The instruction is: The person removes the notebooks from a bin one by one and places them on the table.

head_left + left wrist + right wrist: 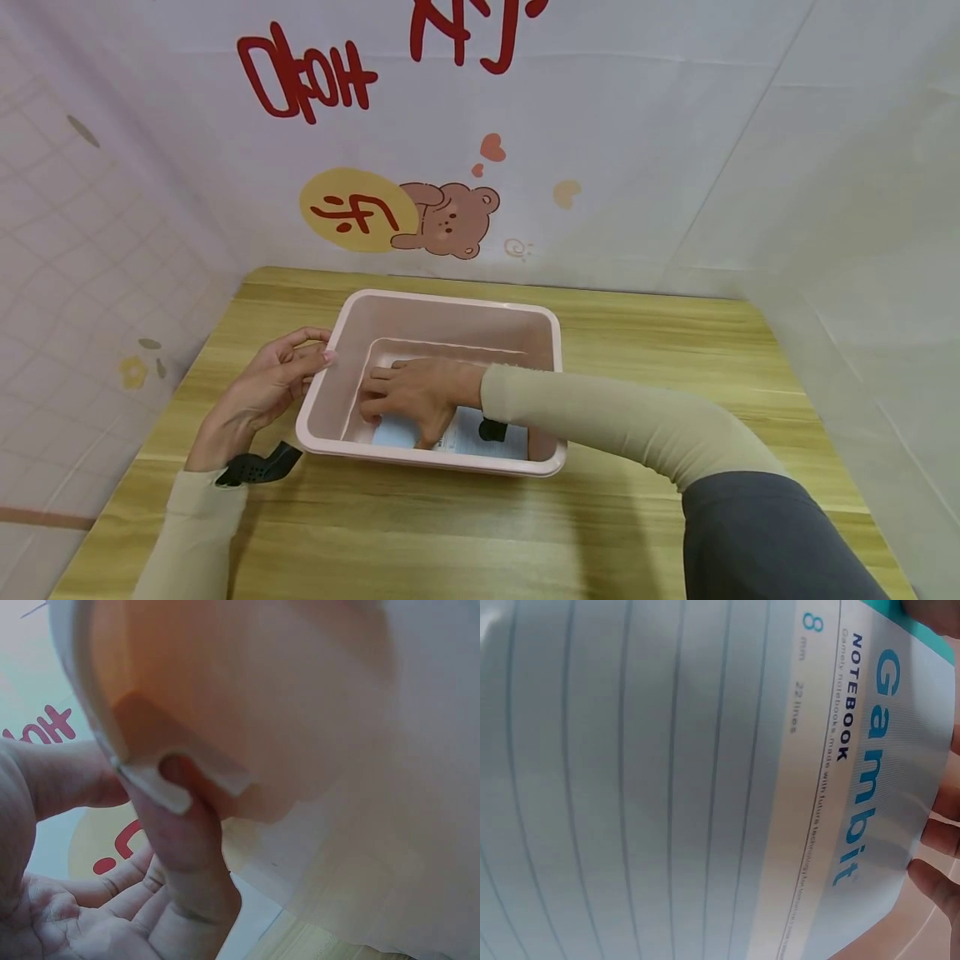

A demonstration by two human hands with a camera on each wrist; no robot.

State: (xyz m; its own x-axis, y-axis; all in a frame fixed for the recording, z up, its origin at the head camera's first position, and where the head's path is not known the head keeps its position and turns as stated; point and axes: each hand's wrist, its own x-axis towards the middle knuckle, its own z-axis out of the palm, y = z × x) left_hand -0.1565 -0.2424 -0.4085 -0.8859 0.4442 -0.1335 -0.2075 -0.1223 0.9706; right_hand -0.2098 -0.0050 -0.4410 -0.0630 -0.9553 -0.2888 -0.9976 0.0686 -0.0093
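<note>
Farthest back, a white backdrop (637, 108) carries large red characters (311, 77) and a cartoon bear (452, 221). Before it stretches the wooden table (450, 533), with a pink bin (450, 318) left of its centre. In the bin's near part is a light-blue notebook (705, 780), printed "Gambit", "NOTEBOOK" and, smaller, "8 mm 22 lines". The right hand (420, 392), fingers spread and curved, grips its edges; the left hand (272, 379) pinches the bin's left rim.

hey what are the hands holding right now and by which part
The left hand holds the pink bin by its left rim. The right hand touches the notebook at its edge; gripping can't be confirmed.
</note>
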